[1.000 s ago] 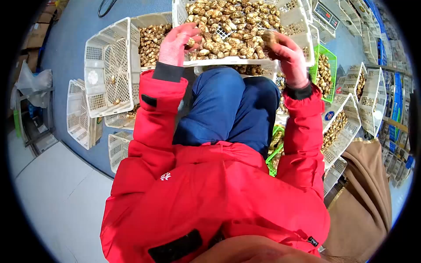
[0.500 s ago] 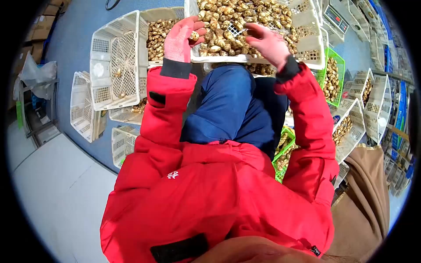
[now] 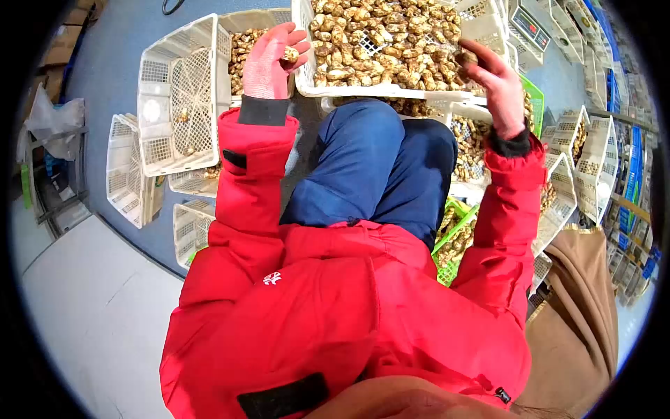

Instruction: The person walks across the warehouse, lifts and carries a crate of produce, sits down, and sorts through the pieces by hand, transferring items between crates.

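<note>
From my end of the link I take the crate (image 3: 349,91) as landmark; it sits just ahead of the knees (image 3: 359,133), presumably so that both arms reach it without stretching, and most of the mushrooms (image 3: 419,66), if that is what they are, lie inside it, loosely enough that a patch of mesh floor shows among them; that spread likely lets me see many of them singly. My left hand (image 3: 276,59) is by the crate's near left corner, its grip closed loosely on a small mushroom (image 3: 289,54) with the upper fingers free, which I read as keeping it without squeezing; my right hand (image 3: 499,80) is at the crate's right side, its grip pinched between thumb and fingers on a darker mushroom (image 3: 465,57), a light hold that seems to suit a knobbly, bruisable body. Left of the crate a tilted box (image 3: 178,98) turns its mouth this way, a stray piece or two inside, the slant perhaps easing access; the green basket (image 3: 537,101) stands just right of the crate, within easy reach, I judge; the scale (image 3: 528,28) sits beyond the crate's right side, probably there to stay clear of my elbows.
</note>
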### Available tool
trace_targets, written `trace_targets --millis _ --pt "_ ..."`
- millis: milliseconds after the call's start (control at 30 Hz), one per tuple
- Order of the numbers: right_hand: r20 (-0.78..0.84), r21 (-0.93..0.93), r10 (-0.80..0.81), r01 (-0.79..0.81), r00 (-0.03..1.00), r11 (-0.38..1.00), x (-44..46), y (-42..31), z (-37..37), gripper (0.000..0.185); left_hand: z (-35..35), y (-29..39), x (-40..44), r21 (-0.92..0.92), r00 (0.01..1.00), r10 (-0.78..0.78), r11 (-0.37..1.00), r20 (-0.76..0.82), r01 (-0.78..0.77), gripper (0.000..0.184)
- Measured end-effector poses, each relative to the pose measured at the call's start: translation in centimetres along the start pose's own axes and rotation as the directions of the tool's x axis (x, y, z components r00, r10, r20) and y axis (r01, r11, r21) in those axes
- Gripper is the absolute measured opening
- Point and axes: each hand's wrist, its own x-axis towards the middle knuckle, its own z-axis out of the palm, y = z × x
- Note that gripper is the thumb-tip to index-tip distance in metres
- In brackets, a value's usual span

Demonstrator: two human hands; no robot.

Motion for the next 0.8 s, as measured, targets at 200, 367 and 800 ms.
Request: trace_targets --millis 200,367,800 --pt "-0.139 -0.805 -0.248 0.037 0.959 0.592 -4.9 7.1 -10.0 0.052 -0.3 -0.7 0.5 -0.041 1.000 -0.002 0.999 -0.001 0.002 0.036" --pt "0.423 -0.714 -0.082 0.387 0.903 0.583 6.6 2.1 7.1 0.045 1.4 0.1 -0.7 0.015 0.999 -0.030 0.999 0.019 0.030 0.037" --pt "0.586 0.209 0.041 -0.200 0.810 0.957 9.1 3.8 9.4 0.052 0.0 1.6 -0.5 -0.011 0.998 -0.044 0.999 -0.037 0.044 0.043"
